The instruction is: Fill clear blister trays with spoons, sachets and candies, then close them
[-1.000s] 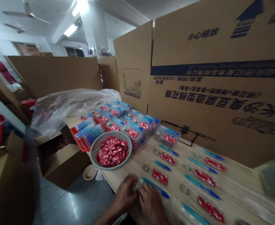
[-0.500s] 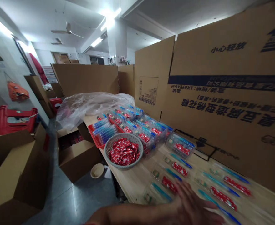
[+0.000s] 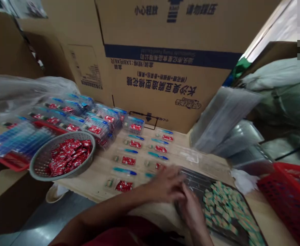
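Note:
My left hand [image 3: 166, 184] reaches across to the right and meets my right hand [image 3: 192, 205] at the near left corner of a dark tray [image 3: 190, 177]. Both hands are smeared by motion, and whether anything is between their fingers cannot be made out. Many small green-and-cream striped pieces [image 3: 220, 205] lie in that tray. Left of the hands, clear plastic trays stand in rows on the wooden table [image 3: 93, 184]. Each shows a red patterned packet [image 3: 124, 186], a slim blue-teal stick [image 3: 124, 171] and a small striped piece [image 3: 109, 183].
A grey basket [image 3: 34, 167] of red packets stands left, beside a red tray [image 3: 14, 165] of blue sticks. Filled clear boxes [image 3: 98, 126] are stacked behind. A large printed carton [image 3: 150, 75] walls the back. Stacked clear plastic trays [image 3: 218, 119] and a red basket [image 3: 280, 191] are right.
The view has swung right and down. My left hand, earlier above the rows of trays, is now at my right hand, and the dark tray of striped pieces has come into sight.

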